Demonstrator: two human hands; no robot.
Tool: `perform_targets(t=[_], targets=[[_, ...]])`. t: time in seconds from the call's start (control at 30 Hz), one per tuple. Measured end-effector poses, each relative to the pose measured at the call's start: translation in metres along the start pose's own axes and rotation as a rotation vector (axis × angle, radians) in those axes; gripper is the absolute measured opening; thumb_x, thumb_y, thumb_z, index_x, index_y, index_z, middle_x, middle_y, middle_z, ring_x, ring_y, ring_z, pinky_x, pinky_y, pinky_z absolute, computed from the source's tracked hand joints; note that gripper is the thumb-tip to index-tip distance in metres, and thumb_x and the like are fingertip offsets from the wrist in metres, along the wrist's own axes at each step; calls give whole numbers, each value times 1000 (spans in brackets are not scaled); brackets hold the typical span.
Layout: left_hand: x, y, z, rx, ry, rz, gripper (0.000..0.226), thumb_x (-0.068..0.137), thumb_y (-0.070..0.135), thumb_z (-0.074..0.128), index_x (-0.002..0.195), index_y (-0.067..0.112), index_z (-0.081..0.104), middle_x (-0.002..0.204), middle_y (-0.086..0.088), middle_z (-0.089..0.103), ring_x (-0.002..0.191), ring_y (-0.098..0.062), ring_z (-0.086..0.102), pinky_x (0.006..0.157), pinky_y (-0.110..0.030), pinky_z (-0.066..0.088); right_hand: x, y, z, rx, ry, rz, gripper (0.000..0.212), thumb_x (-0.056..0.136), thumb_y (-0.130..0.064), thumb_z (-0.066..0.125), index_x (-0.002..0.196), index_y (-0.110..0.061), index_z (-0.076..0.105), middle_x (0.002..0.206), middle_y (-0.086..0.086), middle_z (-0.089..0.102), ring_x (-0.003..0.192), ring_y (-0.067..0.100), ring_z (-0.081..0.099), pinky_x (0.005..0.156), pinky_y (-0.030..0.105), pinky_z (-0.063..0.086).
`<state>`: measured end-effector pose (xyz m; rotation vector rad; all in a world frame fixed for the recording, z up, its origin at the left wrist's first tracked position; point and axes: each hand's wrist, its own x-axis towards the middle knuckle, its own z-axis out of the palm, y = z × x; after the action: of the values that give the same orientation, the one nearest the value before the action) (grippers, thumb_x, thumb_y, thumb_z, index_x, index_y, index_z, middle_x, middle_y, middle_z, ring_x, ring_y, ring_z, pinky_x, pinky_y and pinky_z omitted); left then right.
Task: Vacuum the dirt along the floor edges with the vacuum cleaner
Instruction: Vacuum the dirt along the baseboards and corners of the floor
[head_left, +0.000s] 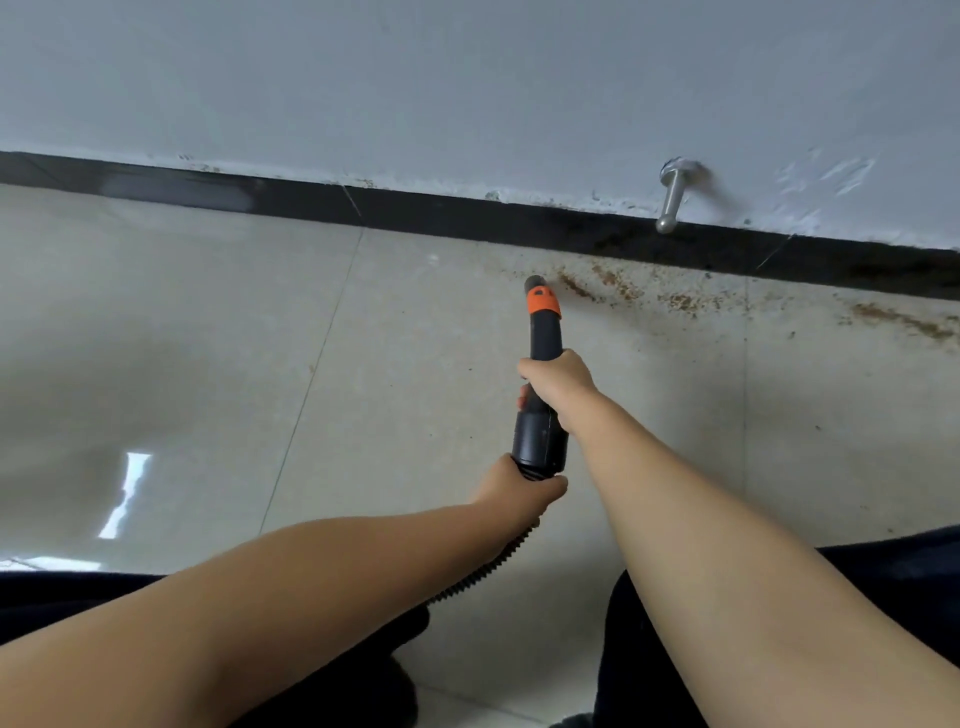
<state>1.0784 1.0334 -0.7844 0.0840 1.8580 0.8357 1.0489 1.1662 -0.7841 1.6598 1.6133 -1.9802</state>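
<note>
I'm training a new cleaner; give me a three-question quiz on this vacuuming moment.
1. True or false: the vacuum nozzle points at the dark baseboard.
2. On which side of the nozzle does the brown dirt lie: A left, B right?
3. Which of the hands grips the wand nearer the nozzle: the left hand or the right hand?

Key: 1 true; 2 B; 3 right hand.

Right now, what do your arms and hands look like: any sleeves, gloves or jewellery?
Both forearms are bare, with no sleeves in view. The left hand and right hand wear no gloves, and no rings, watch or bracelets show. Dark clothing appears only at the bottom of the frame.
</note>
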Motion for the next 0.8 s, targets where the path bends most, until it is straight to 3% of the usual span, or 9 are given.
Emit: perform_targets(t=[0.13,0.27,0.4,0.67,0.8], targets=[[12,-1,-4,18,30,32,31,78,24,66,104,13,54,74,-4,57,66,-22,56,72,-39,56,9,-4,6,3,2,-22,17,78,-6,56,92,-9,46,59,7,59,42,21,57,53,29,51],[12,-6,6,137,-71,43,23,77,26,65,96,19,53,71,-1,58,60,-19,55,63,-31,51,6,18,-16,104,138,15,16,80,-8,56,89,-13,45,61,7,58,40,20,55,49,29,50],[13,1,21,152,-134,84,21,76,27,65,93,21,52,75,-3,58,66,-22,55,66,-32,49,6,23,-38,137,213,22,14,81,-7,56,88,-13,45,58,6,57,42,20,55,53,31,52],[20,2,-6,29,-63,48,31,80,23,64,107,14,53,80,-4,57,68,-22,53,68,-33,49,15,-1,-2,57,136,-2,15,82,-6,56,85,-13,43,60,8,56,37,19,54,45,26,49],[23,-6,-30,-8,2,38,31,80,23,64,108,15,52,78,-4,56,67,-21,54,65,-31,48,21,-7,33,-1,74,-35,15,80,-7,55,88,-13,43,60,8,58,39,21,55,51,29,51]])
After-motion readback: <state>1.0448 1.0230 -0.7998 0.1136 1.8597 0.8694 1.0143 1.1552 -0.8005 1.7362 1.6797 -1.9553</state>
